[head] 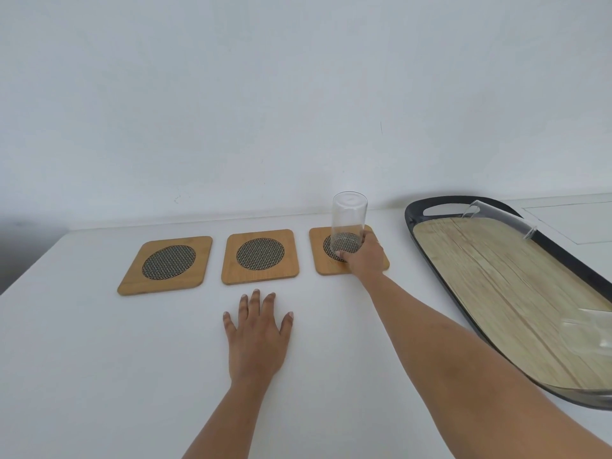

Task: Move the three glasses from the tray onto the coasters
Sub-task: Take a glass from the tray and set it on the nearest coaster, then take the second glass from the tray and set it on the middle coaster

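Three square wooden coasters with dark woven centres lie in a row: left coaster (pixel 165 265), middle coaster (pixel 260 256), right coaster (pixel 319 238). A clear glass (pixel 349 220) stands upright on the right coaster, and my right hand (pixel 362 256) is wrapped around its base. My left hand (pixel 256 336) rests flat on the white table, fingers spread, just in front of the middle coaster. On the dark oval tray (pixel 417 226) with a bamboo floor, a second glass (pixel 500 220) lies on its side at the far end, and a third glass (pixel 586 329) shows at the right edge of the view.
The white table (pixel 99 359) ends at a white wall behind the coasters. Its left edge runs diagonally past the left coaster. A pale recessed panel (pixel 576 220) lies behind the tray.
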`<state>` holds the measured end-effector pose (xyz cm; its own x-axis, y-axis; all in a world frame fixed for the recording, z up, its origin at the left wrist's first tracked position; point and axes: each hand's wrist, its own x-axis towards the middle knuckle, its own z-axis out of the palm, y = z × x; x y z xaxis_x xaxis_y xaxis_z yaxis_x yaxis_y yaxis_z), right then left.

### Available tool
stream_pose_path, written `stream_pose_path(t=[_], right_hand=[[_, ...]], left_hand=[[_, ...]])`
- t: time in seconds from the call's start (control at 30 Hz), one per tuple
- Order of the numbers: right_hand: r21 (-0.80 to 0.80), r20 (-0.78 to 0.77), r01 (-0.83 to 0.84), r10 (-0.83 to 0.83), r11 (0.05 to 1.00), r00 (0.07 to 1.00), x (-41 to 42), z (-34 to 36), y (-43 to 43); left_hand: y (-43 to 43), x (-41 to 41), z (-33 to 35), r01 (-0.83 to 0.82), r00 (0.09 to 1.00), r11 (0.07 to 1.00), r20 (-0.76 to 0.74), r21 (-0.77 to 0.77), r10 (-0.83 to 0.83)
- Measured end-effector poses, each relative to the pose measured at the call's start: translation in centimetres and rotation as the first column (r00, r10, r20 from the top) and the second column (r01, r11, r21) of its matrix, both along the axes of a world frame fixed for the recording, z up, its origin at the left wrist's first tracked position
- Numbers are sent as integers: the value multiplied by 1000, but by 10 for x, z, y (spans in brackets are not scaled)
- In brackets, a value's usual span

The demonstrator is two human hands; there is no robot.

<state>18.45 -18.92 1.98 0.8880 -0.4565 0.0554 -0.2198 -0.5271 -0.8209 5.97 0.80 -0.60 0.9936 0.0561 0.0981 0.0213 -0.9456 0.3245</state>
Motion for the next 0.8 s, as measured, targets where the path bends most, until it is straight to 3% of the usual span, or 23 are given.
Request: stream_pose_path(t=[0.2,0.4,0.57,0.8], right_hand=[[-55,-23,-55,54,997,998,-10,1,-2],[-346,-36,-223,225,911,974,-35,9,-34],[-498,-45,-168,168,851,985,-61,15,-76],[-631,-92,-29,-39,775,995,-110,21,-145]], left_hand=[[3,0,-2,-2,1000,999,-23,37,3],[-8,2,4,-60,992,997,-111,47,64],[-40,0,7,-39,990,998,-137,45,45],[-88,-9,6,89,988,995,-127,46,-83]])
